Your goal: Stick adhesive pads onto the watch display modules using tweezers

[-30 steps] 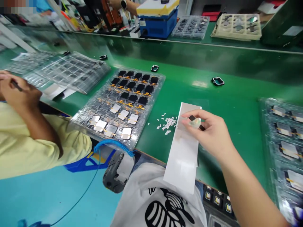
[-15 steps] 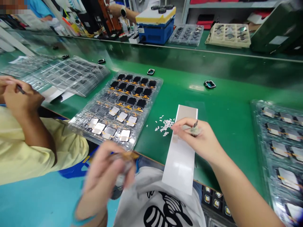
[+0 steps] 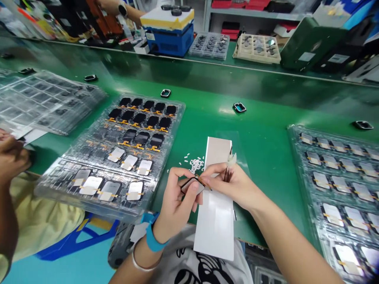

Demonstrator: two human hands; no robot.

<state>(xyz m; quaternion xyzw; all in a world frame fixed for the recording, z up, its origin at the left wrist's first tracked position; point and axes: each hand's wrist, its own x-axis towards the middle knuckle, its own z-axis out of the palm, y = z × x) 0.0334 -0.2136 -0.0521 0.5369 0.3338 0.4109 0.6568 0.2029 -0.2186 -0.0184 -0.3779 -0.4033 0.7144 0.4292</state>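
Note:
My left hand [image 3: 178,199] grips a small square screen part [image 3: 193,187] with a dark edge, over the left side of a long white strip sheet [image 3: 213,225]. The fingertips of my right hand [image 3: 226,183] pinch the orange flex tail at the part's right corner. Dark thin tweezers [image 3: 227,173] stick up from my right hand, next to a small whitish piece [image 3: 231,159]. Small white bits [image 3: 196,165] lie scattered on the green table just beyond my left hand.
A clear tray [image 3: 154,173] of black and silver screens lies left, another tray [image 3: 314,201] right. Small frames [image 3: 239,107] stand farther back. A co-worker's hand [image 3: 12,157] is at the far left. A blue box [image 3: 171,39] sits on the back ledge.
My left hand has moved right and up, bringing the screen part to my right fingertips. My right hand has shifted slightly down to meet it. The view has turned to the right.

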